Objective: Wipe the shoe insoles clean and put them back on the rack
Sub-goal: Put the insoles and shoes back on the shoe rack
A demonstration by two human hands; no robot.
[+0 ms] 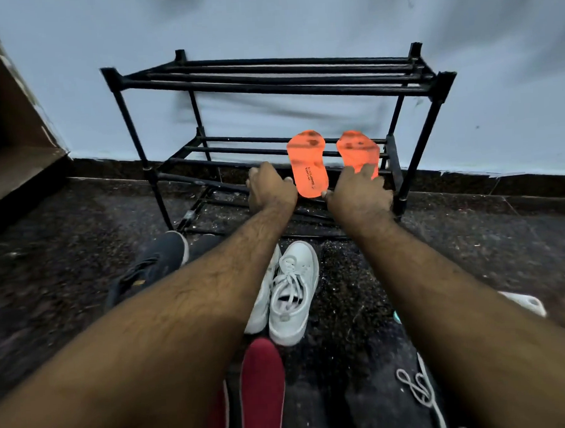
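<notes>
Two orange insoles [308, 165] on rack [267, 83], print unreadable, hands [270, 190] alongside

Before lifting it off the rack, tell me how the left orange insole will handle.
The left orange insole looks thin and flat, so probably light and bendy. It spans the shoe rack's bars, overhanging the front; a push might slide or tip it off.

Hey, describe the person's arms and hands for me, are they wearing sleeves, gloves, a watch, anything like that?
Both forearms are bare, with no sleeves in view as far up as the picture shows. The left hand and the right hand wear no gloves. No watch, bracelet or band shows on either wrist, and no ring can be made out, though the fingers are partly blurred. Dark hair shows along both forearms.
</notes>
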